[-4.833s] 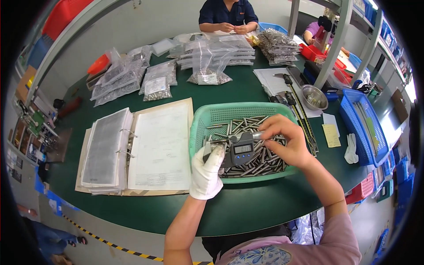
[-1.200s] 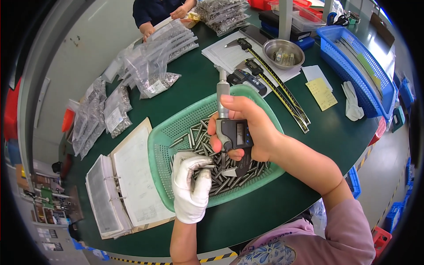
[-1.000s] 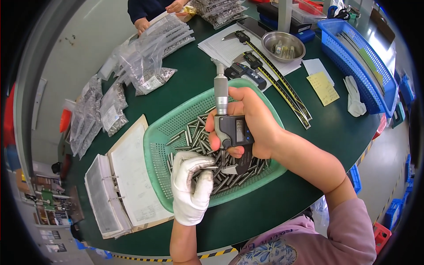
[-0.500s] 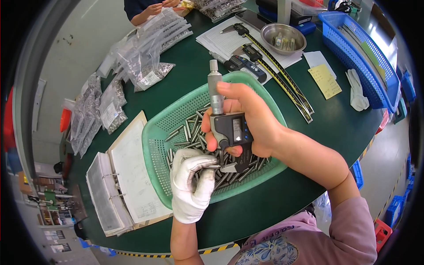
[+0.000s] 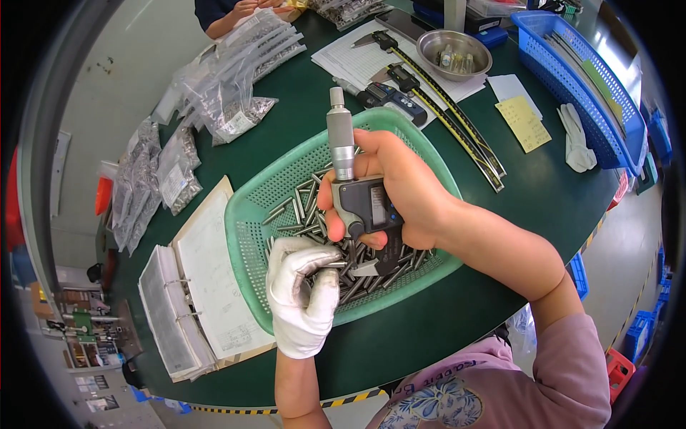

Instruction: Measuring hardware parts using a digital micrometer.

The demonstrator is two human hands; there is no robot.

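My right hand, bare, is closed round a digital micrometer held upright, its thimble pointing away from me and its U-shaped frame toward me. The thumb lies against the thimble's lower part. In a white glove, my left hand pinches a short steel pin between thumb and fingers. One end of that pin points at the micrometer's jaws; I cannot tell whether it touches them. Both hands are over a green plastic basket, where many similar loose steel pins lie.
Left of the basket lies an open ring binder. Bags of metal parts lie beyond it. Two calipers, a steel bowl, a yellow note, a white glove and a blue basket are at the right. Another person's hands show at the far edge.
Both hands and the micrometer have shifted slightly to the left in the picture, the micrometer also a little farther from me. The left hand still pinches the pin near the jaws.
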